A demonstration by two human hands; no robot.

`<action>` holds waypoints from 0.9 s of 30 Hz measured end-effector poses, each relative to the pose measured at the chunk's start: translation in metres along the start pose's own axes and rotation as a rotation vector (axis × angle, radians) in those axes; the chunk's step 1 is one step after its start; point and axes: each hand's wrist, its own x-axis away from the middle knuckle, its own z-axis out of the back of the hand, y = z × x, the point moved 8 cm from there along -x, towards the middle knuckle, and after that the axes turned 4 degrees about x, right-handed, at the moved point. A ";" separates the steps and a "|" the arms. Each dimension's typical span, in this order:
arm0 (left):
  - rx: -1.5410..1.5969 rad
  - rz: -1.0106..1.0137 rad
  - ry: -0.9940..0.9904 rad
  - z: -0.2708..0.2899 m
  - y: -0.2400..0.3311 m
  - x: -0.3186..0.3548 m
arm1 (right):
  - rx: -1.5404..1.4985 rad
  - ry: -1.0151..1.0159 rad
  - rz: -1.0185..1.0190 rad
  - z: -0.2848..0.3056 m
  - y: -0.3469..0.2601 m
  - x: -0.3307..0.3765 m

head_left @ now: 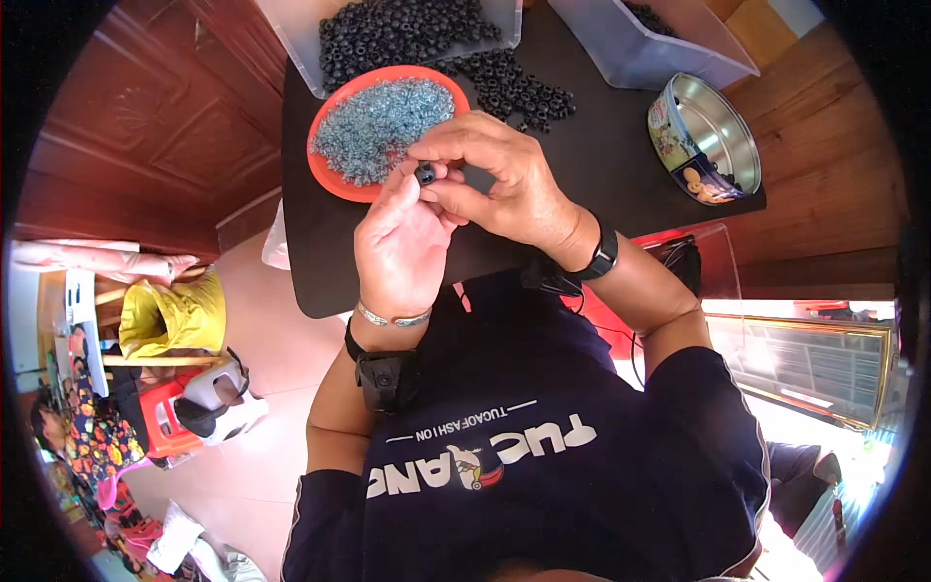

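We see the left hand (402,242) and right hand (495,179) pressed together above the black table (601,165), their fingertips pinching a small black ring (425,174). Just beyond them an orange plate (335,175) holds silvery washers (383,126). At the table's far edge a clear bin (301,44) holds black rings, with more spilled beside it. An open round tin (713,141) sits near the right edge.

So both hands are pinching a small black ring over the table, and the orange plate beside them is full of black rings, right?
Not quite. The head view shows the orange plate full of small silvery-blue rings, not black ones. The black rings lie loose on the table and in the clear bin behind. The rest holds: both the left hand and right hand pinch a small black ring.
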 end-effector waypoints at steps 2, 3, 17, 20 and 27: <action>0.008 0.009 -0.002 -0.001 -0.001 0.001 | 0.020 0.021 0.011 0.002 -0.001 0.001; 0.009 0.005 0.002 -0.003 -0.002 0.001 | 0.072 0.031 0.041 0.004 -0.004 0.001; 0.022 0.019 -0.025 -0.004 -0.001 0.005 | 0.315 0.015 0.192 0.006 -0.023 0.002; 0.005 0.026 -0.036 -0.006 -0.002 0.005 | 0.350 0.025 0.234 0.007 -0.026 0.003; -0.003 0.027 0.068 -0.002 -0.004 0.006 | 0.397 -0.063 0.241 0.000 -0.029 0.005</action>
